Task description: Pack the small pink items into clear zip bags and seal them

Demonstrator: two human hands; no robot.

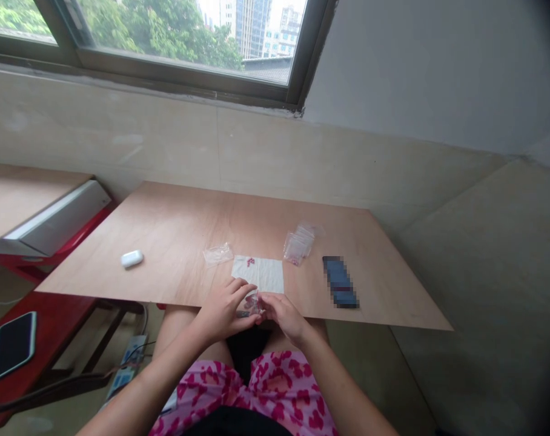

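Note:
My left hand (224, 310) and my right hand (284, 315) meet at the near edge of a plywood board (166, 242), with a small clear plastic bag (252, 304) pinched between their fingers. Just beyond them lies a white paper sheet (266, 274) bearing a few small red beads (250, 261). A loose clear bag (218, 254) rests left of the sheet, and a stack of clear bags (298, 243) lies to its right. Farther right is a pixel-blurred phone (340, 282). A white earbud case (132, 258) sits well to the left.
A red-framed desk (43, 227) stands at left, with a dark phone (12, 346) on a red shelf below it. A power strip (128, 366) lies on the floor. Tiled wall and a window (166, 36) rise behind the board.

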